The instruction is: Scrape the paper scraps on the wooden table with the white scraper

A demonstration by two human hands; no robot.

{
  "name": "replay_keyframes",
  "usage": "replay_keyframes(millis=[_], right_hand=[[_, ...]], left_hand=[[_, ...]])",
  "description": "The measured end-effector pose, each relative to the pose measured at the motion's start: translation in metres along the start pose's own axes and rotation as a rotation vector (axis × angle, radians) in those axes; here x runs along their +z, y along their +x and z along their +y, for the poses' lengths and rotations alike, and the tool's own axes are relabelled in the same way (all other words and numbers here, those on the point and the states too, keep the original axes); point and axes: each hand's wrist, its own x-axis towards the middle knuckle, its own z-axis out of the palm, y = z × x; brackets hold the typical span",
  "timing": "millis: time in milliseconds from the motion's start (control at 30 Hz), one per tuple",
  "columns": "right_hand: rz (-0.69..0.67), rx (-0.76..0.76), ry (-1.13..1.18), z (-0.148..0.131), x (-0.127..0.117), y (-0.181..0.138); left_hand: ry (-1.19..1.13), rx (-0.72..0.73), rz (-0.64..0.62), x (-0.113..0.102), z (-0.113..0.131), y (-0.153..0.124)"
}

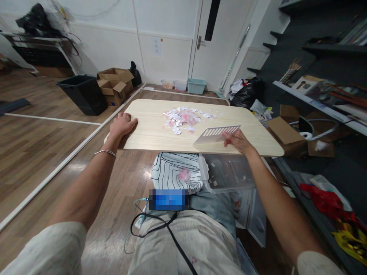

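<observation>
My left hand (122, 125) rests at the left edge of the light wooden tabletop (155, 139), its fingers curled over the edge. In my right hand (236, 140) is a flat, pale plate with a row of slots (210, 134), pinched between thumb and fingers. The plate stands tilted with its lower edge at the tabletop. Beyond it lies a heap of torn white and pink paper scraps (183, 116), apart from both hands. Below the table edge, a striped cloth bag (172, 172) with a pink tuft (184, 174) on it sits beside a clear plastic box (226, 173) holding a few scraps.
A phone-like device (169, 199) with cables lies on my lap. On the left stand a black bin (83, 93) and cardboard boxes (116, 82). Shelves (318, 99) and an open carton (282, 130) are close on the right. A teal basket (196, 86) sits by the door.
</observation>
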Motion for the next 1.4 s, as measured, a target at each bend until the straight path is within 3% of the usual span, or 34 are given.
replay_keyframes(millis=[167, 600, 1400], right_hand=[[0.091, -0.04, -0.056, 0.003, 0.008, -0.004], [0.158, -0.046, -0.029, 0.003, 0.01, -0.006], [0.193, -0.035, -0.016, 0.006, 0.01, -0.003]], left_hand=[[-0.008, -0.007, 0.003, -0.002, 0.001, -0.001], [0.022, -0.014, -0.025, -0.004, 0.004, -0.001], [0.011, -0.02, -0.033, -0.008, 0.007, -0.004]])
